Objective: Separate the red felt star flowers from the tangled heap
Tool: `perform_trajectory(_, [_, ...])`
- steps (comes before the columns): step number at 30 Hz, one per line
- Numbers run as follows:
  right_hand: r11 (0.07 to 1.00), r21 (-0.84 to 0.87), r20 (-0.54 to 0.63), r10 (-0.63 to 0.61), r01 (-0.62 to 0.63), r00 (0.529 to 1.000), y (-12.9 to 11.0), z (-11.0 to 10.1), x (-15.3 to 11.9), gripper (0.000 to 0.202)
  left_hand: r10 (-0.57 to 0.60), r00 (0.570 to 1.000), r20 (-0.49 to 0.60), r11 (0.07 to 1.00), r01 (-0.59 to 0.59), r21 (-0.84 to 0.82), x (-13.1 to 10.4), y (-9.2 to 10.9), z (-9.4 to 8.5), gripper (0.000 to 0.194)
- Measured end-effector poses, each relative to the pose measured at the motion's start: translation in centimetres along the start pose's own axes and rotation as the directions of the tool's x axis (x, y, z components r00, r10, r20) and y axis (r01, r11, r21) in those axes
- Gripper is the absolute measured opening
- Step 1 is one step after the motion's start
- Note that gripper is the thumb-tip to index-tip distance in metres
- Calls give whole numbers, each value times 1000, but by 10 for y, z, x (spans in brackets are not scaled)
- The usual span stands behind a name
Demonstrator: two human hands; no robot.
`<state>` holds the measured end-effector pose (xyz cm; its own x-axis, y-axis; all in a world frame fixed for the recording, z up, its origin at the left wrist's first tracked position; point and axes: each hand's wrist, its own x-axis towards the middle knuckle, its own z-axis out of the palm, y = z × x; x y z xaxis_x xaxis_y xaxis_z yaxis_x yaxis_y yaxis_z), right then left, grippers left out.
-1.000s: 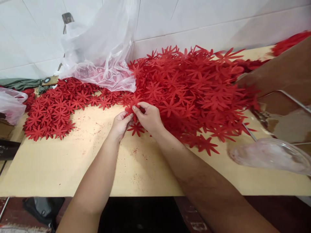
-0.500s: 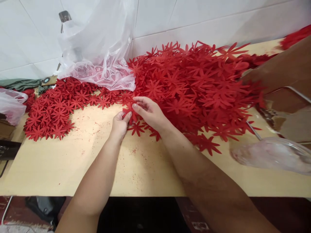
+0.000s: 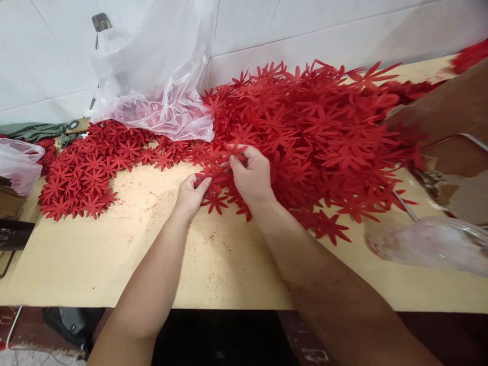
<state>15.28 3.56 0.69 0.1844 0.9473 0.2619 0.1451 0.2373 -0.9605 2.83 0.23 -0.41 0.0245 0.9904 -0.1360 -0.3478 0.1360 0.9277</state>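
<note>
Pinching a red flower cutout (image 3: pixel 216 178) in the left hand (image 3: pixel 190 196) and another cutout (image 3: pixel 235 149) in the right hand (image 3: pixel 250 174), at the near left edge of a large red pile (image 3: pixel 301 132) on the surface (image 3: pixel 148 264).

No legible text

No words, brands or numbers can be read. The black object (image 3: pixel 15 235) at the left edge carries faint pale marks, too small and blurred to make out. A dark disc with a pale ring stands on the tan piece (image 3: pixel 83 124) by the green cloth (image 3: pixel 34 131), its detail unclear. Pale marks on the red floor (image 3: pixel 299 333) are illegible.
</note>
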Motion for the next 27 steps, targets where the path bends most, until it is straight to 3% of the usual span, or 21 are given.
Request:
perform_trajectory(2, [994, -79, -77, -83, 77, 994, 2, -5, 3, 35, 19, 999, -29, 1000, -19, 11, 0, 0, 1, 27])
perform_trajectory(4, [962, -194, -79, -209, 190, 975, -2, -7, 2, 40, 24, 998, -51, 1000, -23, 22, 1, 0, 1, 28])
perform_trajectory(7, [947, -186, 83, -249, 260, 965, -14, -4, -8, 36, 13, 999, -48, 1000, -13, -1, 2, -1, 1, 31])
perform_trajectory(11, [997, -46, 355, -42, 63, 934, -22, 5, -18, 21, -14, 999, -35, 997, 11, -73, 2, -2, 0, 31])
perform_trajectory(16, [993, 95, 399, 25, -69, 916, -16, 5, -13, 20, -76, 997, -24, 990, 73, -119, -2, 6, -2, 26])
perform_trajectory(20, [1000, 7, 307, 27, -31, 951, -11, 4, -11, 12, -55, 998, 32, 992, 58, -114, -3, 6, -1, 26])
perform_trajectory(24, [963, -258, 157, -40, 80, 987, -12, 5, -14, 38, -47, 997, 56, 996, 50, -68, -2, 2, 2, 26])
perform_trajectory(27, [972, -216, 125, -63, 89, 990, -13, 5, -15, 39, -47, 999, 28, 997, 48, -58, 0, 0, 2, 25])
